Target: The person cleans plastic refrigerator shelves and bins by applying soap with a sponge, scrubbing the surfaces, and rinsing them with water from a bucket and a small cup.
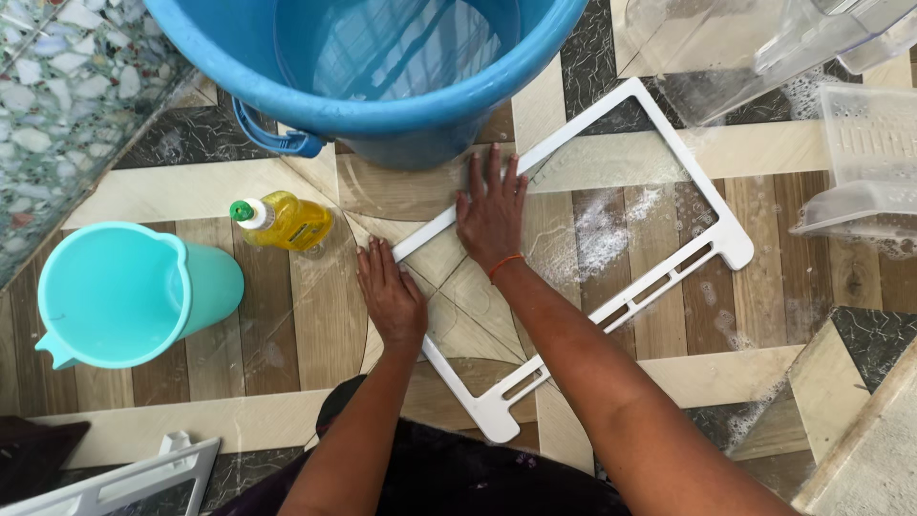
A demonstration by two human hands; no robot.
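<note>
Fingers of the left hand (pixel 390 296) lie flat and close together, palm down, tips touching the near corner of a white plastic shelf frame (pixel 669 143). Right hand (pixel 490 212) is also flat, fingers slightly spread, pressing on the frame's glass pane just inside its left rail; an orange thread circles the wrist. Neither hand grips anything. Frame lies flat on the patterned tile floor (pixel 287 325), turned diagonally, with soap suds on the pane and on the floor to its right. Blue bucket (pixel 382 67) stands just beyond the right fingertips. Yellow bottle (pixel 287 222) lies near the left hand; teal jug (pixel 124 296) farther left. Clear plastic trays (pixel 860 153) sit at upper right.
</note>
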